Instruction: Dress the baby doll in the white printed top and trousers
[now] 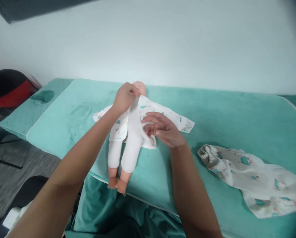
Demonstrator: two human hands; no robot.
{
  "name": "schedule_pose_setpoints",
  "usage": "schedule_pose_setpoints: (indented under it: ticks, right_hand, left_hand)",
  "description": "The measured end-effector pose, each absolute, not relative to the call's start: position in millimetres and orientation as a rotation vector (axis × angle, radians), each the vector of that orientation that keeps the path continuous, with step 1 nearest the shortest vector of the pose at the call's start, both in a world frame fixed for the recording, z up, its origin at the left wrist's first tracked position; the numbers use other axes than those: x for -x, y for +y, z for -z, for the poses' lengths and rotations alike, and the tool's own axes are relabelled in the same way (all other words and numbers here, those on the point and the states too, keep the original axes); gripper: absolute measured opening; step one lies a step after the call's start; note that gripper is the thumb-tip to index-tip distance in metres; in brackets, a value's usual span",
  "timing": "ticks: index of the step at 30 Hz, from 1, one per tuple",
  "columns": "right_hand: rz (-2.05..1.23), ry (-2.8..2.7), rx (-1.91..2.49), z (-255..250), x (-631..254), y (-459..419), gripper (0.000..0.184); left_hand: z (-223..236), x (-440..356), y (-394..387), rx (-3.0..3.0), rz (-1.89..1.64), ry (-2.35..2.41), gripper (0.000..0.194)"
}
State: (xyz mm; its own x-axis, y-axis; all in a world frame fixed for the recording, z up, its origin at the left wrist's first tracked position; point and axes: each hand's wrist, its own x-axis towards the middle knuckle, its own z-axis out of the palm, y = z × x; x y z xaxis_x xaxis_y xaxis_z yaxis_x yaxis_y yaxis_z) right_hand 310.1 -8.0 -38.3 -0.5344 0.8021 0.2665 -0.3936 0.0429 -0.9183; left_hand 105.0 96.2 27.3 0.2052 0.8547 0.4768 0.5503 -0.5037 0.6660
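Observation:
A baby doll point(131, 152) lies on its back on the green padded bed, its bare feet toward me. It has a white body and legs. Around it is a white printed baby jacket point(150, 105), unfastened down the front, with one sleeve stretched out to the right. My left hand point(124, 97) is at the doll's neck, beside its head, with the fingertips pinched together; what lies between them is hidden. Over the jacket's right front panel hovers my right hand point(161, 129), fingers apart and slightly curled, with nothing seen in it.
Printed baby pants point(257, 178) lie crumpled to the right on the green bed point(224, 115). A face hole point(42, 96) is at the bed's left end. Black and red chairs point(11, 89) stand at the left, and a white wall rises behind.

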Motion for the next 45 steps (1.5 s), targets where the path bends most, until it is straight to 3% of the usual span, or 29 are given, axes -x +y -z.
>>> schedule_pose_setpoints:
  ticks: [4,7,12,16,20,27,31,37,42,45]
  right_hand:
    - [-1.707,-1.445,0.429,40,-312,-15,0.041]
    - [-1.502,-1.252,0.599,46,-316,-12,0.031]
    - [-1.153,-1.015,0.849,57,-309,-1,0.01]
    - [-1.049,-1.135,1.035,66,-289,-2,0.016]
    - [-0.816,-1.319,1.203,73,-272,-7,0.023]
    - [-0.344,-1.564,1.661,35,-246,9,0.03]
    - [-0.39,-1.723,1.863,7,-232,23,0.026]
    - [-0.526,-1.62,1.684,-16,-218,34,0.025]
    - [-0.619,-1.527,1.568,-11,-211,34,0.024]
    - [-0.481,-1.484,1.514,5,-217,17,0.02]
  left_hand:
    - [6,-69,58,-1.888,-1.34,1.578,0.014]
    - [44,-41,33,-1.799,-1.319,1.63,0.011]
    - [88,4,17,-1.975,-1.143,1.779,0.023]
    - [91,26,20,-2.15,-1.076,1.993,0.037]
    - [86,37,30,-1.969,-1.037,2.299,0.045]
    - [81,52,57,-1.94,-0.976,2.312,0.03]
    - [85,59,64,-1.912,-1.1,2.232,0.023]
    - [89,64,65,-1.825,-1.163,2.298,0.018]
    - [89,67,63,-1.661,-1.208,2.367,0.02]
    - [90,68,63,-1.655,-1.239,2.378,0.025]
